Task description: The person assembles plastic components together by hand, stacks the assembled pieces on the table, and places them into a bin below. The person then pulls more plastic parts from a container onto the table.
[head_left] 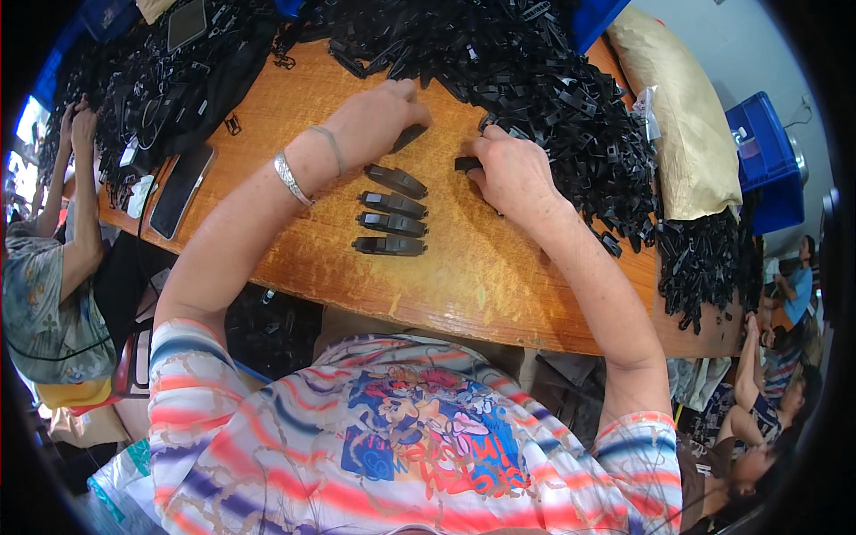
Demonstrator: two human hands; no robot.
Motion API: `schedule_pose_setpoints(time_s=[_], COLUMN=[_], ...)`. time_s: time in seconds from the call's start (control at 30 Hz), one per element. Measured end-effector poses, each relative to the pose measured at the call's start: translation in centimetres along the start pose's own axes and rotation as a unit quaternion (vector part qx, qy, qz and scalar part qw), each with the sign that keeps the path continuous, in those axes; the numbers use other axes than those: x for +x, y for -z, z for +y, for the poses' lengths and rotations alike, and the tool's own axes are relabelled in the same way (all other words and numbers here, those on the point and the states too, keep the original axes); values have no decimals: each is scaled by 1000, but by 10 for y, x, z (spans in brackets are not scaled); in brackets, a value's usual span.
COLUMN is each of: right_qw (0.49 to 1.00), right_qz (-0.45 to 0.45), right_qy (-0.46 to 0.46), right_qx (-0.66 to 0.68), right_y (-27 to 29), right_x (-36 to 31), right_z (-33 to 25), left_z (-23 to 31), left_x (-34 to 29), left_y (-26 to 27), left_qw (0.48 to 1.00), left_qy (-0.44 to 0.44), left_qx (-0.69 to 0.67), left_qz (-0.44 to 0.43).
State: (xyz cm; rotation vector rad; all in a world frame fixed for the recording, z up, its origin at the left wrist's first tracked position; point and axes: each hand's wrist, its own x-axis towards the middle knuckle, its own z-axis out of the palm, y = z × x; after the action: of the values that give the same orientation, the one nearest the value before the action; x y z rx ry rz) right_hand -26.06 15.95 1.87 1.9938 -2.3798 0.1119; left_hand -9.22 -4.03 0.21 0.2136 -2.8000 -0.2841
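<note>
On the wooden table, several long black plastic pieces with tapered ends [390, 223] lie one above another in a neat column. My left hand [392, 111] is at the far end of this column, its fingers closed over another black plastic piece [410, 136] that is partly hidden beneath them. To the right, my right hand [513, 169] pinches a black plastic piece [466, 164] between thumb and fingers. It is beside the edge of a big heap of loose black plastic pieces [571, 111], and the palm side is hidden.
A second dark heap [192, 94] lies at the left, with a phone [182, 192] near the table edge and another phone [186, 24] on top. A tan sack [682, 116] and blue bins [767, 147] stand at the right. Other people sit at both sides.
</note>
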Motion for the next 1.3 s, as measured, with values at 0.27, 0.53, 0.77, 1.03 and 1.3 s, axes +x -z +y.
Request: schedule_pose_setpoints(time_s=[0.27,0.53,0.77,1.03,1.3], right_qw=[1000,991,978,959,960], right_qz=[-16,54,82,108,105], right_qy=[-16,-34,-22,-15,-5], right_qx=[-3,118,191,261,260], right_y=[1,-6,-19,-35,-36], right_x=[3,6,23,35,42], right_z=[1,-9,-24,-9,-6], left_z=[-5,2,-14,-17,-18], left_x=[-10,-23,-38,-38,-35], left_y=[8,14,-5,-11,-9], left_qw=[991,999,990,987,986], left_qy=[-101,38,84,86,92], left_qx=[75,6,-105,-121,-130], left_qz=[46,-25,48,61,52])
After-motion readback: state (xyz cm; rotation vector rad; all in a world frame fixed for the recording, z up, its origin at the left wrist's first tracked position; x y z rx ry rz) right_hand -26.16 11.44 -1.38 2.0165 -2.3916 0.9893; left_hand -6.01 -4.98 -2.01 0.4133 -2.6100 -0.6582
